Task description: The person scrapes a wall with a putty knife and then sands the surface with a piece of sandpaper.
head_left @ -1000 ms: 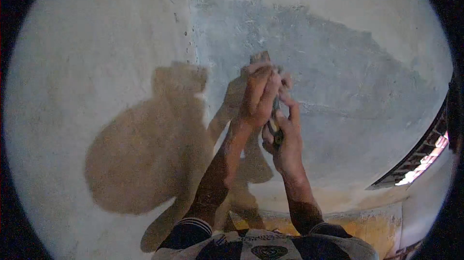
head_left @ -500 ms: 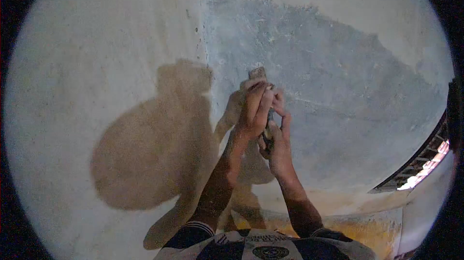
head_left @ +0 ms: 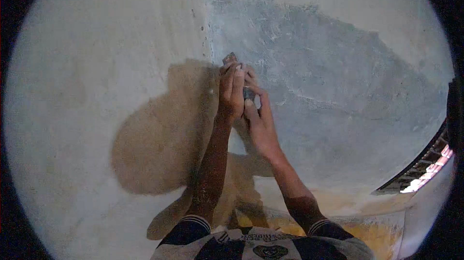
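Both of my hands are closed around a scraper (head_left: 230,59), held up against the wall with its flat, worn blade pointing up and to the left. My left hand (head_left: 232,90) grips it high, just below the blade, fingers bunched over it. Lower and to the right, my right hand (head_left: 260,122) wraps the dark handle, its thumb lying along it. Much of the tool is hidden by my fingers. The blade lies near the left edge of a bare bluish-grey patch (head_left: 328,66) on the wall, beside the pale paint.
Pale, stained wall (head_left: 72,66) fills the left side, where a large shadow (head_left: 154,148) of me falls. At lower right are a dark-edged opening (head_left: 427,168) with bright light and a yellowed wall strip (head_left: 367,231).
Both hands and the scraper have moved left and slightly up along the wall. The blade now tilts left. My shadow has shifted to the right.
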Motion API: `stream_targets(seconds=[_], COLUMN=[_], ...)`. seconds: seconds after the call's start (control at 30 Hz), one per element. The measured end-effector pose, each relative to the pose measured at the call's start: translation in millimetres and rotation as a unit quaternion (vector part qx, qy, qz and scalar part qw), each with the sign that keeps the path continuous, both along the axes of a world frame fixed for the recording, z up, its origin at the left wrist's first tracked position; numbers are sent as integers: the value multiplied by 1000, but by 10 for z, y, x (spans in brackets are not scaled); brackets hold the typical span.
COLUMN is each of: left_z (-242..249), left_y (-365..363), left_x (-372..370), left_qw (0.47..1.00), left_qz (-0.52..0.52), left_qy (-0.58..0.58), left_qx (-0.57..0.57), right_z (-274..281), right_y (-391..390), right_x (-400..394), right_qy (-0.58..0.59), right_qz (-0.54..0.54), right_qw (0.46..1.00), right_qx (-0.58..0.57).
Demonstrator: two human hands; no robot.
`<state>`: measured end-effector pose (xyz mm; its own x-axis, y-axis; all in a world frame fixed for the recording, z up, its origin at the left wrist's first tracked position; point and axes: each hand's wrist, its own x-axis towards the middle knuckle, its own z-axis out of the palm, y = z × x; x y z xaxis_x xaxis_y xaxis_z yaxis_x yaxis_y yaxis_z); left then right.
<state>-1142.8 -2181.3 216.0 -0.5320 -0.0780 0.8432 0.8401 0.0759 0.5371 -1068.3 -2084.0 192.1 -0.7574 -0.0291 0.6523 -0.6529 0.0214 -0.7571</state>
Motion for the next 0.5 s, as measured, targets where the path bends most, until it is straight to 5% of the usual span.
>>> stream_targets(seconds=[0.17,0.4,0.5], left_z=[-334,-124,-408], left_y=[-226,-362,-347], left_x=[-135,-36,-169], left_qw=[992,994,991], left_qz=[-67,17,59], left_qy=[-61,-35,-80], left_qx=[-87,-99,-89], right_z=[-227,-14,-143], right_y=[-141,-320,-301], right_x=[48,118,126], right_qy=[-33,-72,-103], right_qz=[-22,22,4], right_qw=[999,997,995], right_qx=[-1,-35,-18])
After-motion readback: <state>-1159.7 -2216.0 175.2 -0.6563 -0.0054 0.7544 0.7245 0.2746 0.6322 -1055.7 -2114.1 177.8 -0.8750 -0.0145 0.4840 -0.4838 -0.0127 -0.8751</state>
